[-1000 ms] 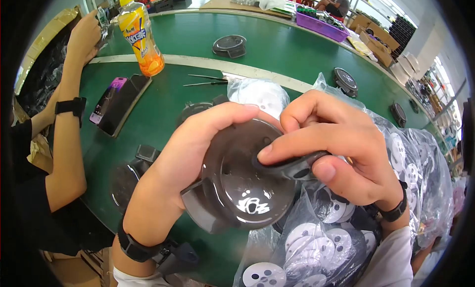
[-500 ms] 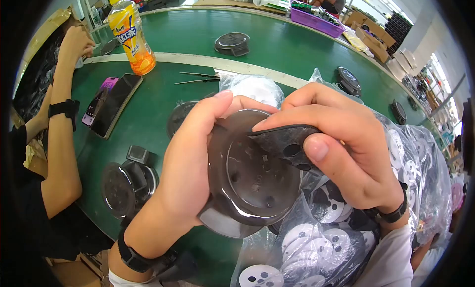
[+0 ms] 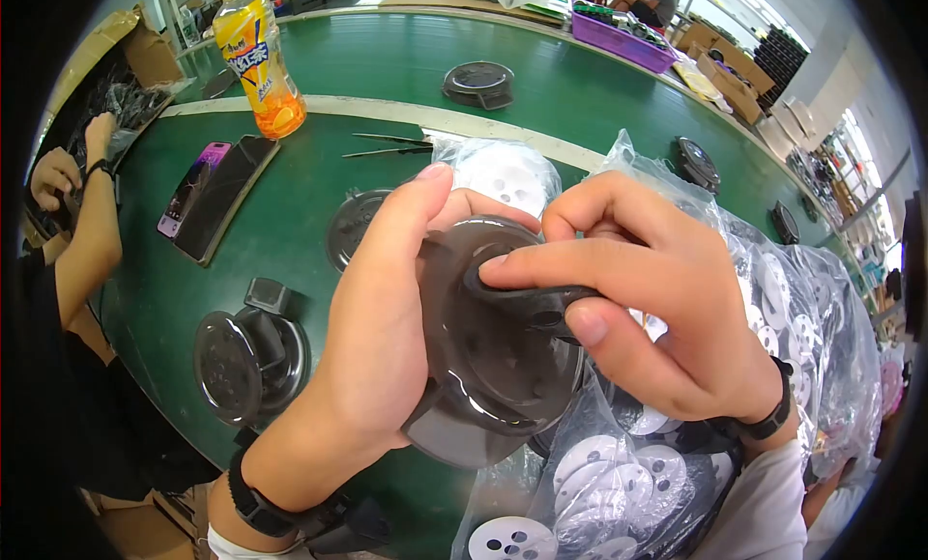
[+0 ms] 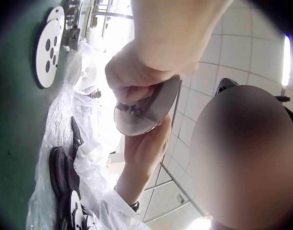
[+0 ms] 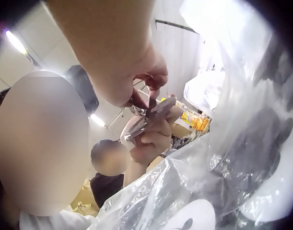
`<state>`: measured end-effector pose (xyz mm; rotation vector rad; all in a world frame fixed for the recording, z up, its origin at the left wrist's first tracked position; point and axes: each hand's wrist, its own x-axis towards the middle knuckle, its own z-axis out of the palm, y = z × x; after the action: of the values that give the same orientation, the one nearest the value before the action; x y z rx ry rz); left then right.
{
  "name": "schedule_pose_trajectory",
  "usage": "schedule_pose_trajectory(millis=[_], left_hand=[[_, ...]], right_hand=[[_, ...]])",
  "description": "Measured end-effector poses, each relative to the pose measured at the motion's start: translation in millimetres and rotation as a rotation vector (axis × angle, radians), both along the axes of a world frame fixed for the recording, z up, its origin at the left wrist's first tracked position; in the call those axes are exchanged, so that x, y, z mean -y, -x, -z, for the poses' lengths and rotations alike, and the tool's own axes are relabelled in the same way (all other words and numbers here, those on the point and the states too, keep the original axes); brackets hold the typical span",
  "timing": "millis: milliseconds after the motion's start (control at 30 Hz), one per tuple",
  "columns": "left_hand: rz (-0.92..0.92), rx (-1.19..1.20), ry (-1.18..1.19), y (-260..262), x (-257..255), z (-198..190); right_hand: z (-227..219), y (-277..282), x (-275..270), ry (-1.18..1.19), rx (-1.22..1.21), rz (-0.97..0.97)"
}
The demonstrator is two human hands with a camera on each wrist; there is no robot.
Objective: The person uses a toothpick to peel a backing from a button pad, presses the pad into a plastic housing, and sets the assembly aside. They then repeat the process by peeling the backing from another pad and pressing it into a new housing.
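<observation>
In the head view my left hand [image 3: 372,338] holds a dark, see-through round plastic housing [image 3: 474,430], its fingers wrapped behind and its thumb along the left rim. My right hand [image 3: 667,289] pinches a thin black round pad with holes [image 3: 541,307] between thumb and index finger. The pad is bent, and its far edge lies at the upper part of the housing's recessed face, under the index fingertip. From the left wrist view, the housing [image 4: 153,108] is seen edge-on between both hands. The right wrist view shows the housing [image 5: 151,120] tilted, fingers above it.
A clear bag [image 3: 619,492] of white and black holed discs lies by my right forearm. More housings [image 3: 229,369] sit on the green table, with tweezers [image 3: 387,144], a phone [image 3: 215,198] and a drink bottle [image 3: 259,62] beyond. Another person's arm [image 3: 92,251] is at left.
The pad's free edge has shifted up and left across the housing's face, with the right hand following. The housing has turned slightly in my left hand. The neighbour's arm has moved down and left.
</observation>
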<state>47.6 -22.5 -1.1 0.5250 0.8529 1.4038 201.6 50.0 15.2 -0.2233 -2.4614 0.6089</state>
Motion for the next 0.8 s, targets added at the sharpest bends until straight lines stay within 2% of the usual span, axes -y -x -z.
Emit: schedule_pose_trajectory(millis=[67, 133, 200, 333, 467, 667, 767, 800], left_hand=[[-0.006, -0.024, -0.027, 0.8, -1.0, 3.4], [-0.013, -0.051, -0.054, 1.4, -1.2, 3.0], [0.003, -0.153, -0.107, 1.7, -0.8, 0.0], [0.006, -0.207, -0.143, 0.4, 1.2, -4.1], [0.027, -0.228, -0.185, -1.1, 1.2, -4.3], [0.033, -0.321, -0.235, -0.9, 2.6, -7.0], [0.028, -0.332, -0.245, -3.0, 3.2, -7.9], [0.012, -0.321, -0.241, -4.0, 3.3, -8.2]], right_hand=[[-2.0, -0.6, 1.0, -0.076, -0.001, 0.006], [-10.0, -1.9, 4.7, -0.237, 0.107, 0.065], [-9.8, -2.1, 5.5, -0.285, 0.093, 0.061], [-7.5, -3.6, 3.2, -0.427, 0.013, 0.039], [-10.9, -2.7, 7.7, -0.486, 0.039, 0.084], [-10.9, -0.4, 6.5, -0.547, -0.044, 0.066], [-18.2, 4.3, 13.5, -0.649, -0.067, 0.114], [-30.7, 8.9, 22.2, -0.721, 0.112, 0.159]])
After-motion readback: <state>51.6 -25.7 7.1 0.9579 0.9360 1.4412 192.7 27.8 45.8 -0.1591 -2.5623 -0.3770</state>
